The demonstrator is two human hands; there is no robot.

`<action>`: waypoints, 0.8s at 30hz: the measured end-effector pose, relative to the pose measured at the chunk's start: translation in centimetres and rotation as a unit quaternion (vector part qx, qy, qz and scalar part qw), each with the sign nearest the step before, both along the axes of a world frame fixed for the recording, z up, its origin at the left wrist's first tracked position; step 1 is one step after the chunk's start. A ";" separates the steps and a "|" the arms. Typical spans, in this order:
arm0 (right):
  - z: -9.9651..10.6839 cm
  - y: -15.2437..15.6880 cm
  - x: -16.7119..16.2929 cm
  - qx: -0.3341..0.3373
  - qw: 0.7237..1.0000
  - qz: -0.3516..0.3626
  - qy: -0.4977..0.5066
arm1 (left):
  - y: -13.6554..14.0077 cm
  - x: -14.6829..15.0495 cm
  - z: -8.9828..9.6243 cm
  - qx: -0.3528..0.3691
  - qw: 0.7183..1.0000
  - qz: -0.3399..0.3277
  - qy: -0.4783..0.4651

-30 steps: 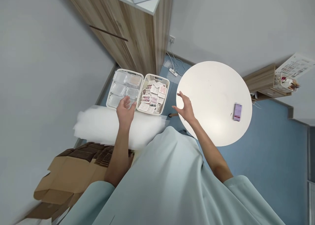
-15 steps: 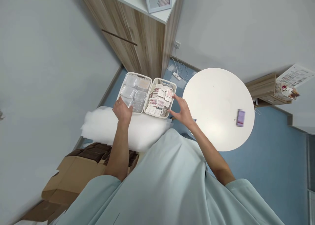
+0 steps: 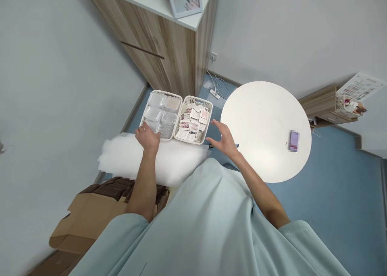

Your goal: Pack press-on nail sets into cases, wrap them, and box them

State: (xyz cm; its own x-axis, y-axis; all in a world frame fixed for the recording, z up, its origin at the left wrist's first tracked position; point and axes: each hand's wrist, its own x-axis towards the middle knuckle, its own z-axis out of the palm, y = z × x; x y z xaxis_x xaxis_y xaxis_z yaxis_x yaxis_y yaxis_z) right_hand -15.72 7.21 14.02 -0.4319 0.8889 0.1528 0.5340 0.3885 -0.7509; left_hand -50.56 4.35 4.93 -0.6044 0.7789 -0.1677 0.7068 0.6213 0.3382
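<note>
At the near left corner of the left white basket [image 3: 167, 92] is my left hand [image 3: 147, 138], its thumb and fingers apart over a clear plastic box [image 3: 152, 127]. I cannot tell whether it presses on the box or the rim. Several such clear boxes fill that basket in rows. Close beside it stands a second white basket [image 3: 208, 103], holding loose printed cards [image 3: 194, 125], some with pink and dark nail-like shapes. My right hand [image 3: 224, 139] hovers just right of this basket, empty, with thumb and fingers spread toward its side.
White foam wrap [image 3: 127, 155] lies in front of the baskets, with cardboard boxes [image 3: 90, 211] nearer left. A wooden cabinet [image 3: 178, 54] rises behind. To the right stands a round white table [image 3: 263, 119] with a blurred purple item [image 3: 293, 141]. A power strip [image 3: 215, 94] lies on the floor.
My right hand has drawn slightly away from the right basket's side. The left hand stays at the left basket's corner. The whole view has shifted a little.
</note>
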 end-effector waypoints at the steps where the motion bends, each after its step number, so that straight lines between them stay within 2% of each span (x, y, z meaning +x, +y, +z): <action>1: 0.0 -0.2 0.2 0.002 1.000 -0.001 0.004 | 0.0 0.1 0.3 -0.002 1.000 0.004 0.000; 5: -0.1 -0.8 1.2 0.013 0.999 -0.004 0.030 | 0.3 1.6 2.1 0.036 0.998 0.011 -0.053; 8: 0.2 -1.3 2.0 0.003 0.999 -0.010 0.043 | 0.4 4.6 4.2 0.104 0.978 0.001 -0.180; 10: 0.6 -1.6 2.6 -0.014 0.998 -0.016 0.056 | 0.2 7.7 5.9 0.145 0.941 -0.011 -0.305; 12: 1.1 -1.9 3.4 -0.040 0.995 -0.022 0.084 | -0.2 11.3 7.5 0.172 0.890 -0.029 -0.421; 14: 1.6 -2.4 4.5 -0.080 0.989 -0.023 0.121 | -0.8 15.2 9.1 0.172 0.838 -0.054 -0.515; 16: 2.0 -3.0 6.0 -0.129 0.979 -0.024 0.159 | -1.4 18.7 10.3 0.157 0.798 -0.075 -0.577; 19: 2.2 -3.9 8.9 -0.187 0.959 -0.040 0.209 | -2.1 23.5 11.5 0.129 0.763 -0.109 -0.624; 24: 2.3 -5.3 15.4 -0.240 0.931 -0.082 0.262 | -2.2 30.2 12.2 0.082 0.739 -0.169 -0.647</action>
State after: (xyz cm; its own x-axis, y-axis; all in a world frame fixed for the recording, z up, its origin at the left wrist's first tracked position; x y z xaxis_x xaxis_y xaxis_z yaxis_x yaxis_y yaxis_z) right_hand -0.32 1.93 16.31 -0.2621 0.9566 -0.1269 0.0674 -0.1130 -0.9913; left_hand -20.40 2.10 17.10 0.2122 0.9225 -0.3225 -0.1681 0.3595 0.9179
